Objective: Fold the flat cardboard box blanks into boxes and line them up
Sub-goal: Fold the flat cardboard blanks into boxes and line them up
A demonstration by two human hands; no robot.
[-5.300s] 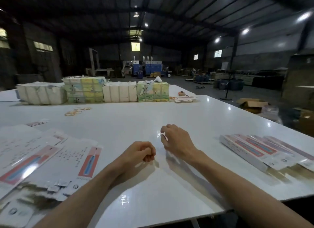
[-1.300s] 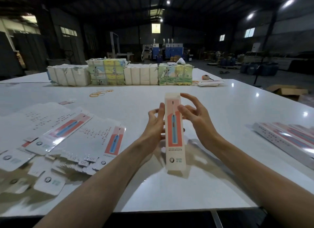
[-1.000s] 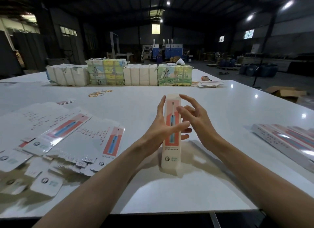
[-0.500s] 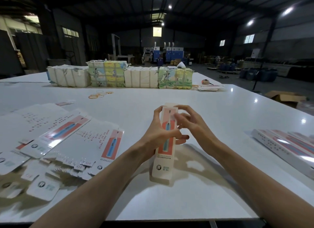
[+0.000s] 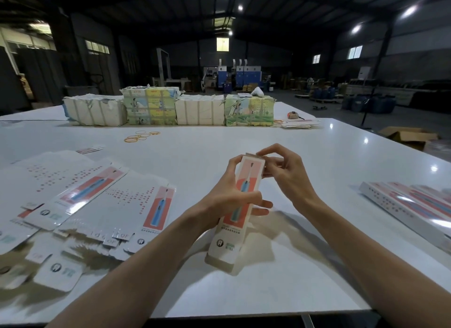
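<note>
While your left hand (image 5: 229, 196) wraps around the middle of a tall, narrow box (image 5: 227, 244), with the thumb across its printed front and the fingers curled behind it, your right hand (image 5: 285, 174) pinches the flap at the box's top end. The box sits straight in front of you over the white table (image 5: 219, 142). Its top leans toward one o'clock and its lower end points back at you. It is unclear whether that lower end touches the tabletop. The front of the box shows a blue toothbrush on a coral panel.

At your nine o'clock, flat blanks (image 5: 97, 205) lie fanned and overlapping on the table. At three o'clock, folded boxes (image 5: 410, 203) lie side by side, touching. Toward eleven o'clock, well apart from your hands, lie loose rubber bands (image 5: 140, 136). At twelve o'clock, near the far edge, four strapped bundles (image 5: 170, 108) stand in a line.
</note>
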